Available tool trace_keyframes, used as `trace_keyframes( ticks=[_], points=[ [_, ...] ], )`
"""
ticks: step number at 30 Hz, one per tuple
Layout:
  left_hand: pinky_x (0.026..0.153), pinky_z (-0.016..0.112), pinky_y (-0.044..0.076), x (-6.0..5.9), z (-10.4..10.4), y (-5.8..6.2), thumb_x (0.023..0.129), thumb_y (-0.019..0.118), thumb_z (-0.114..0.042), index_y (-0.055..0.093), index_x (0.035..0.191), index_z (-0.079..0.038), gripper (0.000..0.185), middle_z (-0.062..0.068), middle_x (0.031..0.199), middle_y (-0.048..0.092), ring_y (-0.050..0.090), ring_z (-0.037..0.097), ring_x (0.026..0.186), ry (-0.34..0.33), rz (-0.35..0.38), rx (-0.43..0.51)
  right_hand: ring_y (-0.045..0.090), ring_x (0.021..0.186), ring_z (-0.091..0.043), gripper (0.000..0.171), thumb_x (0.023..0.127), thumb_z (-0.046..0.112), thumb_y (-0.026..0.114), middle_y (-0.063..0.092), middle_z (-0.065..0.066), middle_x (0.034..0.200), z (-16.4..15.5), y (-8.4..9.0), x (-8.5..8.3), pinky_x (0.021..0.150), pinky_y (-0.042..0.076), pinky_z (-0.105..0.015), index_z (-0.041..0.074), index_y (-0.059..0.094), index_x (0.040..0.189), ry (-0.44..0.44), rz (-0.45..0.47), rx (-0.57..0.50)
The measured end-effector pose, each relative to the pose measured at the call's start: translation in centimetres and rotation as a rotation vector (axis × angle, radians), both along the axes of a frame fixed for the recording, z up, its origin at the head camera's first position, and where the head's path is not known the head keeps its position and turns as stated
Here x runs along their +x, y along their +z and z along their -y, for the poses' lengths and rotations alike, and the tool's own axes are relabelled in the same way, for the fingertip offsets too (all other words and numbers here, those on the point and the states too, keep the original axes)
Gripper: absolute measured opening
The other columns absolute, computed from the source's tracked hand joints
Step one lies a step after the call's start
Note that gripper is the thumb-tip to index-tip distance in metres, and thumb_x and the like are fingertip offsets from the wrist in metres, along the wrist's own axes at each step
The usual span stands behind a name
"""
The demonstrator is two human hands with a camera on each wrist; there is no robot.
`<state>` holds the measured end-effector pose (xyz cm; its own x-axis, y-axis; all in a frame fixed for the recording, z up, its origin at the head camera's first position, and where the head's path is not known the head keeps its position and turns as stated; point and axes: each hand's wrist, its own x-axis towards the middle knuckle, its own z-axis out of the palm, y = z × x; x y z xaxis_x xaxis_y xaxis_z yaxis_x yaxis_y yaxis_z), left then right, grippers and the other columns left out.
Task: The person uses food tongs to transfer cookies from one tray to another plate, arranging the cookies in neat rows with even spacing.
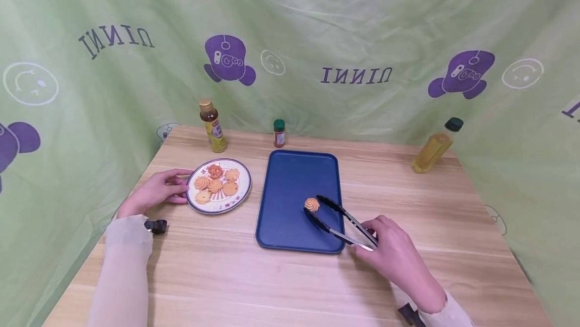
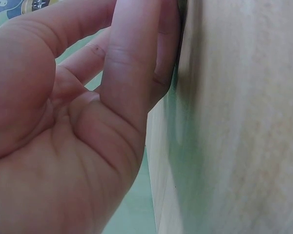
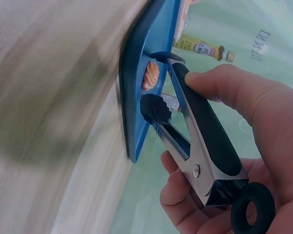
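My right hand [image 1: 391, 246] grips a pair of black-and-silver tongs [image 3: 205, 126] over the right side of a blue tray [image 1: 290, 221]. The tongs' black tips are spread apart, one to each side of a swirled cookie [image 1: 311, 205] on the tray. Over on the left, my left hand [image 1: 158, 189] holds the left rim of a white oval plate [image 1: 242, 186] with bent fingers. Several cookies [image 1: 215, 186] lie grouped on that plate. The left wrist view shows mostly the palm and fingers [image 2: 129, 63] close to the tabletop, the plate hidden.
Behind the plate stands a yellow-labelled bottle [image 1: 215, 130] with a tan cap. A small green-capped spice jar [image 1: 279, 134] is just beyond the tray. At the back right is a bottle of yellow oil [image 1: 432, 150]. A green printed curtain [image 1: 290, 24] hangs behind the wooden table [image 1: 217, 276].
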<state>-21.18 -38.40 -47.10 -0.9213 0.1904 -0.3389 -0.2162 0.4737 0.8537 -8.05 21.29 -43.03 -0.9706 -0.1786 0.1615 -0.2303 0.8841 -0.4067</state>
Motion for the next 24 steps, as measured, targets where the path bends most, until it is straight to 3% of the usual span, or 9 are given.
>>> trace_keyframes(
  ticks=[24],
  points=[
    [0.092,0.033,0.075,0.22,-0.18,0.29,0.115,0.059,-0.005,0.033,0.173,0.003,0.063,0.029,0.140,0.056,0.078,0.012,0.099,-0.005,-0.012,-0.004,0.050,0.076,-0.012,0.040,0.079,0.028,0.096,0.064,0.003,0.089,-0.08,-0.03,0.00,0.061,0.039,-0.024,0.008,0.083,0.110,0.000,0.007,0.009]
  ],
)
